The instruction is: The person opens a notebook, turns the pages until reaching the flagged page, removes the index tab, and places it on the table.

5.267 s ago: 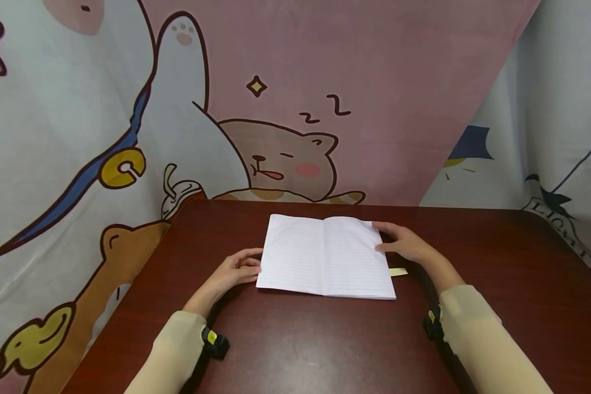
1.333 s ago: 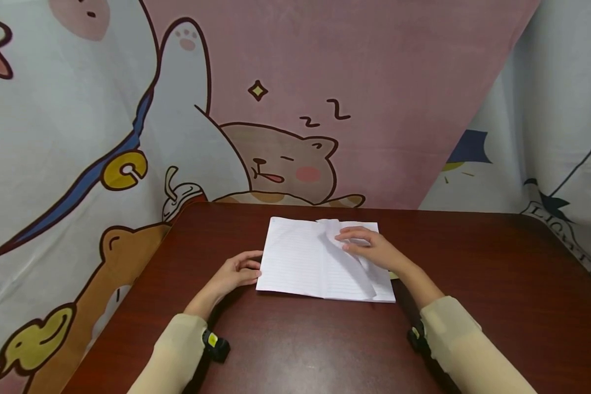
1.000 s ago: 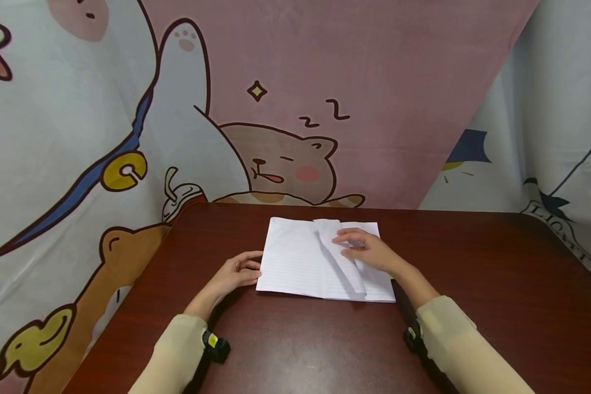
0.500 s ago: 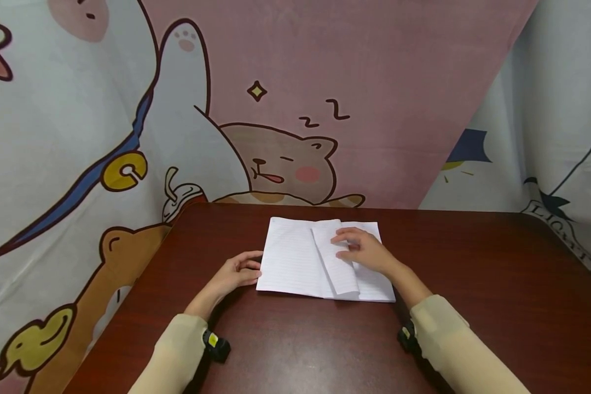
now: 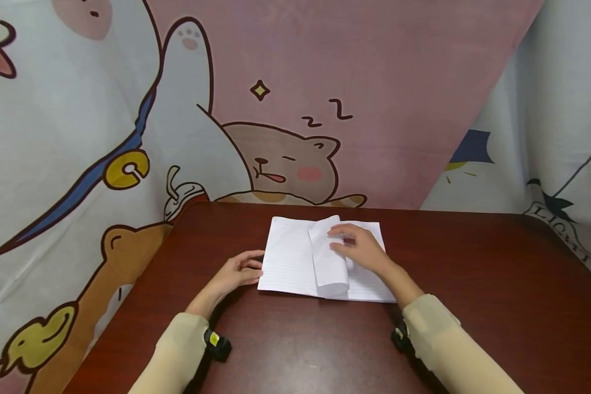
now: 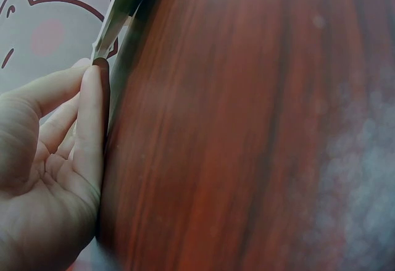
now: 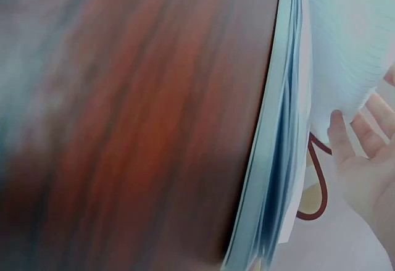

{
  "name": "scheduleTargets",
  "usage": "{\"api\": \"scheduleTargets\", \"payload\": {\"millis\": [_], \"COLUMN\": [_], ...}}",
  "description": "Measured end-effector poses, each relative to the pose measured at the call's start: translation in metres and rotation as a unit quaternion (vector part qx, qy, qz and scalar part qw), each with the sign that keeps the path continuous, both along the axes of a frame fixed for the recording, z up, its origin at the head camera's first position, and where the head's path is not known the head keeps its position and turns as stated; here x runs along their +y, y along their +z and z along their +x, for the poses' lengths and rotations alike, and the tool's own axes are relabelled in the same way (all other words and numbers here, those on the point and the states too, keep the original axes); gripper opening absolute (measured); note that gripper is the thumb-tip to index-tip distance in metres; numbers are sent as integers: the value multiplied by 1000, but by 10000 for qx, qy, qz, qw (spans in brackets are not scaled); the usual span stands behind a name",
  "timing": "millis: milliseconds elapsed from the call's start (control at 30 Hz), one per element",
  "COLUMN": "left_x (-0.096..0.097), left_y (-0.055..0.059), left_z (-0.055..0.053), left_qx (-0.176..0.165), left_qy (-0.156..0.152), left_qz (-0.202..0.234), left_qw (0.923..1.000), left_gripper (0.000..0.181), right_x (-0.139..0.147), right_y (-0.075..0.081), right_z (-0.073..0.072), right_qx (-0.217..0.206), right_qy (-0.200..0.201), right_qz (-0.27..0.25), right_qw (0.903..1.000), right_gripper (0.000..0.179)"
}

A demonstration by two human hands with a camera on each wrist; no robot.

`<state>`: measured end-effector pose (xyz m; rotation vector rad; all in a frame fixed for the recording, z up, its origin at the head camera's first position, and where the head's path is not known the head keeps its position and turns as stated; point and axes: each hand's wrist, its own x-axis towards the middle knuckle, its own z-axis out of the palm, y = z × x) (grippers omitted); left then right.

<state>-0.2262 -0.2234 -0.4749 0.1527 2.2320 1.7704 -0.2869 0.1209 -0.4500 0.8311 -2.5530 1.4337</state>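
An open notebook [image 5: 288, 260] with ruled white pages lies on the table. My left hand [image 5: 238, 272] is at its left side, and in the left wrist view the thumb and fingers pinch the notebook's edge [image 6: 112, 33]. A lifted page [image 5: 331, 271] curls over to the left across the spine, its bend standing above the right half. On the curled page rest the loosely bent fingers of my right hand [image 5: 361, 249], with thumb and forefinger apart. In the right wrist view, the thumb touches the page [image 7: 345, 49] and the other fingers are spread beside it.
The dark red-brown wooden table [image 5: 295, 339] extends around the notebook. Behind it hangs a pink and white cloth [image 5: 399, 98] printed with cartoon animals, reaching down to the table's far edge.
My right hand has moved from the notebook's right edge to near its middle, bringing a page up and over leftward. The page's free edge has crossed the spine. My left hand has stayed put.
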Motion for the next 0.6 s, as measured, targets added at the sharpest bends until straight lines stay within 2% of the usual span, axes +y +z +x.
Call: {"api": "scheduleTargets", "payload": {"millis": [133,367,600], "left_x": [0,1,1], "left_y": [0,0,0], "left_z": [0,0,-1], "left_qx": [-10,1,-8], "left_qy": [-11,-36,13], "left_qz": [-15,-22,-38], "left_qw": [10000,10000,10000], "left_gripper": [56,56,56], "right_x": [-7,-18,-24], "right_y": [1,4,2], "right_z": [1,2,2], "right_qx": [20,-53,-263], "right_qy": [178,365,571], "right_qz": [-90,528,842], "right_qw": [9998,9979,9945], "right_gripper": [37,56,70]}}
